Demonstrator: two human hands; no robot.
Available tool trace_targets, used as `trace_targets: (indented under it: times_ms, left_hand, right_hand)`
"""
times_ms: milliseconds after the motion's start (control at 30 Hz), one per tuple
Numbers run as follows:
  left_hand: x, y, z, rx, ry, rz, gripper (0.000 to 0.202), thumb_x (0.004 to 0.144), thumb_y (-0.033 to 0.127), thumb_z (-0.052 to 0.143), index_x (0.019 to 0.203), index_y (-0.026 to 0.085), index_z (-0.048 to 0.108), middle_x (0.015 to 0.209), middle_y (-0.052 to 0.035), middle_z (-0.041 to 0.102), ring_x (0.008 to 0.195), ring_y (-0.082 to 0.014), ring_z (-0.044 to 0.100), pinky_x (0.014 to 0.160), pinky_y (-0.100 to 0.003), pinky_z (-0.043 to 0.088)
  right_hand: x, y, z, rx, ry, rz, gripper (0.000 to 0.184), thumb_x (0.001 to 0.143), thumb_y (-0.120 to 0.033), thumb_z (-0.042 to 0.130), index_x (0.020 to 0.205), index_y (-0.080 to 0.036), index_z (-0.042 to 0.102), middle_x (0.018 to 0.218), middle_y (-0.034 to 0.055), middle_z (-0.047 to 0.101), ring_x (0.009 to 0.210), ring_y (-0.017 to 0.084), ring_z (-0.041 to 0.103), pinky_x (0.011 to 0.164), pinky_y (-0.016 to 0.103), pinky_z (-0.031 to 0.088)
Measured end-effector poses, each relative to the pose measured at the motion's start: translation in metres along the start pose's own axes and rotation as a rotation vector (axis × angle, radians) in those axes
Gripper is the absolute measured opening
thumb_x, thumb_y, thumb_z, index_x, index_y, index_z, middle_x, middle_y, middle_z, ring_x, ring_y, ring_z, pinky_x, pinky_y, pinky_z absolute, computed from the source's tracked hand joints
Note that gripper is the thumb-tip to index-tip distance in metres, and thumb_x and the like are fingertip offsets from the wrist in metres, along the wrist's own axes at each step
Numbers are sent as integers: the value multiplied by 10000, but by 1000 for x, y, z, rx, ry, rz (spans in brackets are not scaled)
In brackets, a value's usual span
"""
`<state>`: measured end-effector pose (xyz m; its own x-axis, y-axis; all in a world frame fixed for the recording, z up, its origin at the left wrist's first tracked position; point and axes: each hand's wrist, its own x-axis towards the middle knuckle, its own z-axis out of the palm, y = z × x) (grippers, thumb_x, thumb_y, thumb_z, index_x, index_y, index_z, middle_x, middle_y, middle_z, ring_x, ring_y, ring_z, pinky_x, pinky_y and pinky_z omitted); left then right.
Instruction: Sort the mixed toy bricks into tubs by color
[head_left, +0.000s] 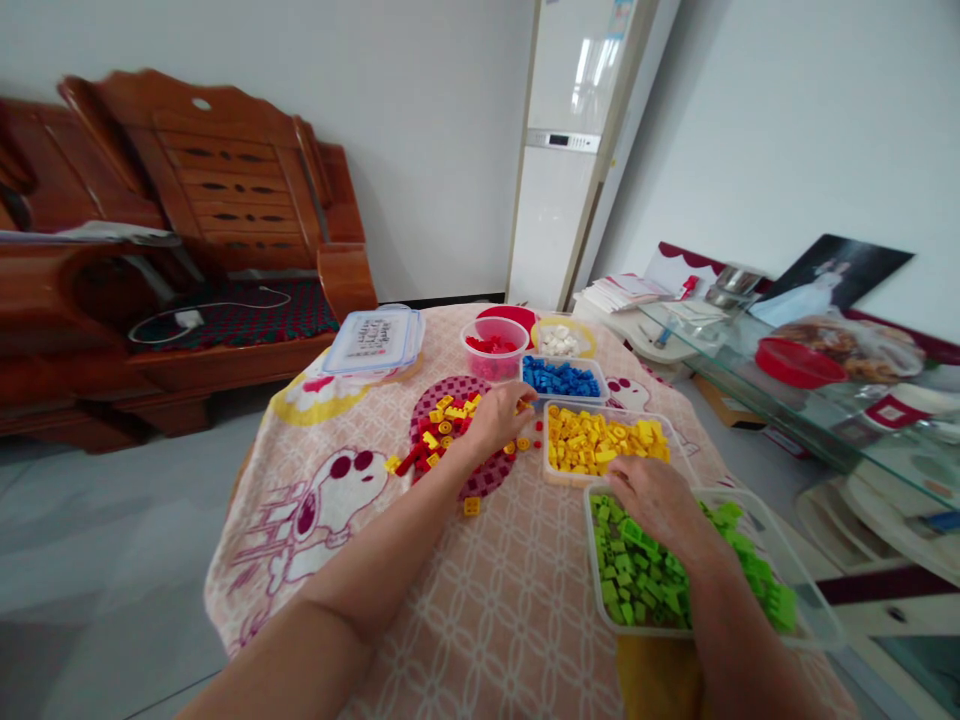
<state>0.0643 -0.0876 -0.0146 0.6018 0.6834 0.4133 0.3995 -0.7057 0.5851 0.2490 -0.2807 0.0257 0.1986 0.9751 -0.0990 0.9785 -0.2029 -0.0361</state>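
Observation:
My left hand (497, 418) is above the right side of a loose pile of red and yellow toy bricks (435, 440). Its fingers are curled together, and what they hold, if anything, cannot be made out. Low over the near rim of a clear box of yellow bricks (577, 440) is my right hand (651, 492), fingertips bent down and drawn together; their contents are hidden. Under my right forearm stands a clear box of green bricks (634, 570). A lone yellow brick (471, 507) lies on the tablecloth, and a few small pieces lie between pile and yellow box.
Beyond are a box of blue bricks (561, 378), a round tub of red bricks (493, 345) and a container of white bricks (559, 341). Stacked lids (373, 342) lie at the table's far left. A glass shelf (810, 390) with household things stands right; a wooden bench (225, 200) stands left.

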Motion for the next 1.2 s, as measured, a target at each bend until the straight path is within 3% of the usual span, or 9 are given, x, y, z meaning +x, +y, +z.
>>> trace_targets:
  times_ms: [233,367,533,867,1000,1200]
  left_hand:
    - [-7,26,18,-217,-110,92,281,868,176,597,1126,167,707,1116,-77,739,926,-157,695,853,-263,564]
    - [-2,16,9,-161,-31,45,328,917,188,530,1200,181,695,1118,-77,740,959,-162,694,879,-274,556]
    - [3,-7,0,48,38,-57,300,878,140,534,1100,166,734,1104,-82,749,996,-190,690,952,-299,524]
    - [0,-13,6,154,-83,-88,233,893,168,525,1003,203,727,1004,-44,765,949,-180,697,900,-277,525]
    - [-1,-18,14,236,-197,-37,285,877,131,533,1090,192,713,1143,-78,743,1050,-198,684,982,-306,505]
    - [-4,-18,19,324,-264,15,263,828,100,568,1046,147,708,1056,-117,740,1019,-238,683,941,-335,517]
  right_hand:
    - [0,2,3,1,19,-11,282,997,-281,462,874,-174,693,884,83,740,835,184,656,708,286,325]
    - [0,4,4,3,33,-12,278,995,-285,467,882,-173,695,880,82,738,820,179,652,700,287,322]
    - [-1,2,2,-1,5,-7,280,999,-286,463,888,-174,694,880,79,736,833,193,656,701,292,321]
    - [0,2,3,2,11,-14,277,994,-283,461,862,-182,683,858,73,730,822,187,652,695,287,325]
    - [0,2,3,1,5,-9,277,994,-282,460,858,-182,680,868,76,732,826,191,654,702,288,329]
    - [0,0,1,-1,-16,2,283,1004,-285,452,910,-182,698,902,82,738,865,200,665,715,290,339]
